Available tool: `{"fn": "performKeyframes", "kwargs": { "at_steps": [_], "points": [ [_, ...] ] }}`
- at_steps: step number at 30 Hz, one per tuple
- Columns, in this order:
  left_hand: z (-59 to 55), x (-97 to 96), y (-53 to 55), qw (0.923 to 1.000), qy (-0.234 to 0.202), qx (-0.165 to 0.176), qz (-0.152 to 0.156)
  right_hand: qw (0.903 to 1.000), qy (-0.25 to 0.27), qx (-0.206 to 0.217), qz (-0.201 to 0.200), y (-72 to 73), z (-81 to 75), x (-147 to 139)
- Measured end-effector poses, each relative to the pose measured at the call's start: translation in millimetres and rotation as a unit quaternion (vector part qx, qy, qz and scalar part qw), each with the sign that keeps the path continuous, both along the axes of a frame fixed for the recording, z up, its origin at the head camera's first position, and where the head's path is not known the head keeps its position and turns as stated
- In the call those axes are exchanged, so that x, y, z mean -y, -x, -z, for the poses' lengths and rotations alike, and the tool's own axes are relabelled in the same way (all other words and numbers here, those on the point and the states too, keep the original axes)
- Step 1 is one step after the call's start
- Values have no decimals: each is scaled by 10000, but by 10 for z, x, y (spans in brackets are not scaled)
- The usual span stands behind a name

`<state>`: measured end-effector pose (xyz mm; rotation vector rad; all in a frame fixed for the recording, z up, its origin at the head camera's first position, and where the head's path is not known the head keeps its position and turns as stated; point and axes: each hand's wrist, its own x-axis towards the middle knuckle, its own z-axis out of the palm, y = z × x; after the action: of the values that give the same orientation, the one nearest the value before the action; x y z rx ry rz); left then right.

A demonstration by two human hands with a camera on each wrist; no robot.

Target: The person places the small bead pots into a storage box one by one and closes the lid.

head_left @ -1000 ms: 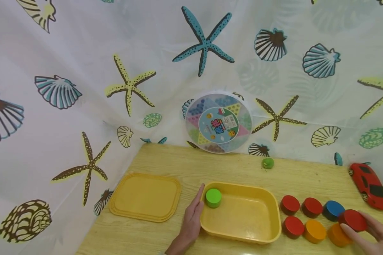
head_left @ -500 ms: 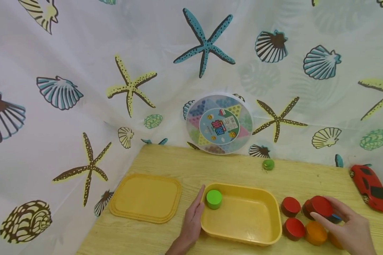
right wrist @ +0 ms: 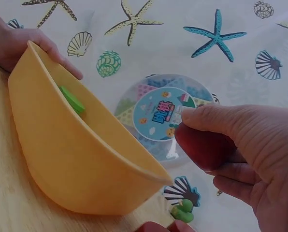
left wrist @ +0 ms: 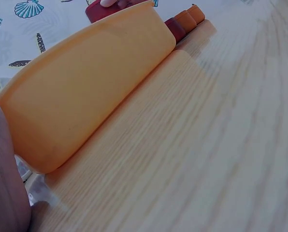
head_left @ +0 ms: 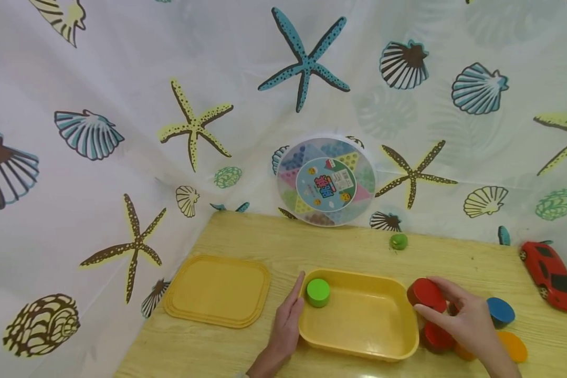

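My right hand [head_left: 472, 323] pinches a red round block [head_left: 424, 294] between thumb and fingers, held up at the right rim of a yellow plastic box [head_left: 359, 325]. In the right wrist view the held block [right wrist: 202, 147] shows dark red beside the box's wall. My left hand [head_left: 283, 328] rests with straight fingers along the box's left side. Inside the box, a green round block [head_left: 318, 293] stands in the back left corner. Under and behind my right hand are a red block [head_left: 437, 337], a blue block [head_left: 501, 312] and an orange block [head_left: 513, 345]; others are partly hidden.
A flat yellow lid [head_left: 217, 290] lies left of the box. Behind stand a round game box [head_left: 327, 181] leaning on the patterned curtain and a small green figure [head_left: 399, 241]. A red toy car [head_left: 553, 275] is at the far right.
My right hand has carried the red block leftwards from above the right end of the rows to the box's right rim. My left hand has stayed at the box.
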<state>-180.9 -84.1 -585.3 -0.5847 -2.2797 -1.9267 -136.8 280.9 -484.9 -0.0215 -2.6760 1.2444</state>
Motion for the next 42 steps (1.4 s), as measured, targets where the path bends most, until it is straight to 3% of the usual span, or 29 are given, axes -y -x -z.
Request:
{"fn": "performKeyframes", "kwargs": {
  "at_steps": [3,11,19,24,30,37,42],
  "points": [
    [4,-6,16,10000,-4,-87,6,9994,146,-23,-303,69,7,134],
    [-20,2,6,9999,72,105,12,9932,310,-328,-1070,273,153,424],
    [-22,-5,4,9998,35,-191,36,9781,678,-208,-1955,464,272,663],
    [-14,-5,-2,9997,-14,-234,-20,9701,375,-295,-2380,551,298,802],
    [-21,-8,-6,9998,8,-169,-83,9638,-135,-434,-2628,630,375,938],
    [-13,5,-30,9998,102,-3,-147,9626,-465,-28,-2669,641,496,1083],
    [-12,5,-13,9999,79,-96,-115,9624,-567,-28,-2656,667,491,1132]
  ]
}}
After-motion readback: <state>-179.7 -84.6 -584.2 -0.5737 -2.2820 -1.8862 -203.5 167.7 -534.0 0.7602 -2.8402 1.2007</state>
